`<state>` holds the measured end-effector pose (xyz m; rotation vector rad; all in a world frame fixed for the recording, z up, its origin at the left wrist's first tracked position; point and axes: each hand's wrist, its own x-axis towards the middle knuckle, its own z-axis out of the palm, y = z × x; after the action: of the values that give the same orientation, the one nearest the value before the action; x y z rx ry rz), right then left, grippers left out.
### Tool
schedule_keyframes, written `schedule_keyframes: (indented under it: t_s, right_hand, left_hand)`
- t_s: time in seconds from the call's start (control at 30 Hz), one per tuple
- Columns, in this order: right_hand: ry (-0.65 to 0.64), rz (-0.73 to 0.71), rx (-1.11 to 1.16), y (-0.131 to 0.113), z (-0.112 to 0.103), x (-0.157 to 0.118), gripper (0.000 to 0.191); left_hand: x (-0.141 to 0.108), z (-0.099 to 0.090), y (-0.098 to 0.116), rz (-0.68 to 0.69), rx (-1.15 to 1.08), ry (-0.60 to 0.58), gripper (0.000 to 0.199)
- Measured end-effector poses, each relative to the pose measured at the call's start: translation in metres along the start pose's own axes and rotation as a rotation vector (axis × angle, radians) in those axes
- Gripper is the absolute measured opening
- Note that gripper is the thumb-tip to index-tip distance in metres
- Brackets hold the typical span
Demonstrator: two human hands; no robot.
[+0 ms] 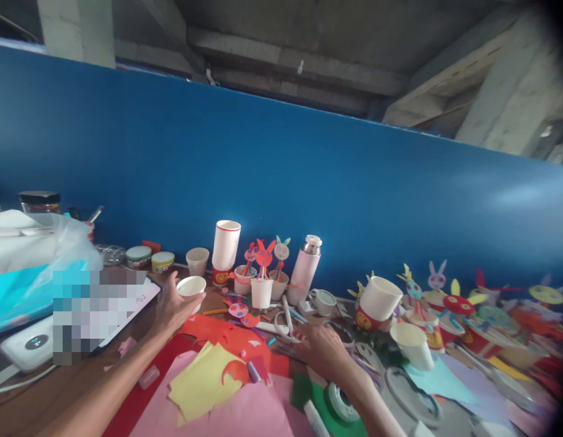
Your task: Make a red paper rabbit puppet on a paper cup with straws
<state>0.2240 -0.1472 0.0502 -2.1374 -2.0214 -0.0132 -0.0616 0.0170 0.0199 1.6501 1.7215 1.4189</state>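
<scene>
One white paper cup (191, 287) is grasped by the left hand (173, 305), to the left of the tall cup stack (227, 246). The right hand (320, 347) is held over clutter (267, 327) in front of the pink thermos (304, 270); whether anything is gripped there cannot be told. Yellow paper (202, 385) is laid on pink sheets (258, 413) between the forearms (122, 370).

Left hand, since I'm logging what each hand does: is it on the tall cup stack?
No, the left hand is at a single cup, apart from the cup stack.
</scene>
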Motion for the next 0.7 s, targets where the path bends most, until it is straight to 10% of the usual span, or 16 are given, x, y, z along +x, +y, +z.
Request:
schedule_keyframes:
  t_s: [0.33, 0.47, 0.7]
  right_hand:
    - [0.073, -0.373, 0.017, -0.054, 0.035, 0.030, 0.022]
    - [0.114, -0.444, -0.005, -0.069, 0.039, 0.039, 0.026]
    - [0.074, -0.511, -0.062, -0.077, 0.050, 0.053, 0.019]
  left_hand:
    - [-0.023, -0.005, 0.031, 0.680, 0.034, 0.034, 0.049]
    - [-0.035, 0.012, 0.027, 0.710, -0.014, -0.284, 0.035]
    - [-0.033, 0.035, 0.008, 0.625, -0.060, -0.356, 0.037]
